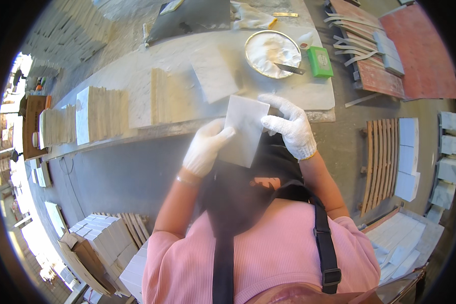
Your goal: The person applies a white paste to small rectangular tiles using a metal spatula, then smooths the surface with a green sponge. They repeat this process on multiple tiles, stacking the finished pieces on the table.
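A white marble tile [244,130] with faint grey veins is held tilted before me, over the table's near edge. My left hand [206,148], in a white knit glove, grips its left edge with the thumb on the face. The gloved fingers of my right hand [289,124] close on its upper right edge. Beyond it, a larger pale tile [214,76] lies flat on the table. At the back right stands a round tub of white paste [271,48], with a putty knife [291,69] resting in it. A green box [320,62] sits beside the tub.
Rows of tiles [106,116] stand on edge along the table's [283,96] left part. A dark sheet [192,20] and a cloth [251,16] lie at the back. Wooden pallets [381,162] with tiles are on the right floor. A tile stack [106,240] stands lower left.
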### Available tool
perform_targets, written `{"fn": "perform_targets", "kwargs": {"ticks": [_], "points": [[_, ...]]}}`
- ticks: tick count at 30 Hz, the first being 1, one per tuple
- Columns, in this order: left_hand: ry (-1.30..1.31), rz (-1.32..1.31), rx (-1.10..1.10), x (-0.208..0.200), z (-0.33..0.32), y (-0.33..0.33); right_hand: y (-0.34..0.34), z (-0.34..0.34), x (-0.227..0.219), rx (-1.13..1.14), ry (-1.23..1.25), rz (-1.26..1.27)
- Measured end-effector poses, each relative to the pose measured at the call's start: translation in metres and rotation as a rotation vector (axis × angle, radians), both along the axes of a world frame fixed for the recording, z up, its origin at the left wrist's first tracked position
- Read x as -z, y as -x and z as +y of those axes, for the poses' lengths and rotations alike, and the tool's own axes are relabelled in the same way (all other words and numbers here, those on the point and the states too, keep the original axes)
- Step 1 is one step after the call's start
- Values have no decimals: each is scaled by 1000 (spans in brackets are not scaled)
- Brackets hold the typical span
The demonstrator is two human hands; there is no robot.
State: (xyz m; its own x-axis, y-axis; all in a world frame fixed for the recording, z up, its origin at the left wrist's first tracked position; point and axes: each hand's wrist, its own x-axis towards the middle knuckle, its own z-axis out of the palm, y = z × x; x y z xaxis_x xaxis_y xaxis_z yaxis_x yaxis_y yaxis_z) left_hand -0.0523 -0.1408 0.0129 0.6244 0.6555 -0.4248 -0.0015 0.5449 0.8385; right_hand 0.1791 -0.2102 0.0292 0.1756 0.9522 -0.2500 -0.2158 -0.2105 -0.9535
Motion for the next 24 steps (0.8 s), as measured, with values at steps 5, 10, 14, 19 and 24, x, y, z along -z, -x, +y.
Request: {"fn": "perform_targets", "kwargs": {"ticks": [5,10,14,19,24], "points": [[58,-28,-15,10,0,1,2,0,-3,7,3,-4],[113,-75,-44,20,-2,2,4,1,-2,12,11,-17],[129,-97,-20,22,-1,3,4,2,-1,8,29,-47],[145,-114,-12,21,-1,2,4,4,-4,-4,35,-76],[156,-99,-33,15,-1,-2,5,7,-7,6,60,-80]]}}
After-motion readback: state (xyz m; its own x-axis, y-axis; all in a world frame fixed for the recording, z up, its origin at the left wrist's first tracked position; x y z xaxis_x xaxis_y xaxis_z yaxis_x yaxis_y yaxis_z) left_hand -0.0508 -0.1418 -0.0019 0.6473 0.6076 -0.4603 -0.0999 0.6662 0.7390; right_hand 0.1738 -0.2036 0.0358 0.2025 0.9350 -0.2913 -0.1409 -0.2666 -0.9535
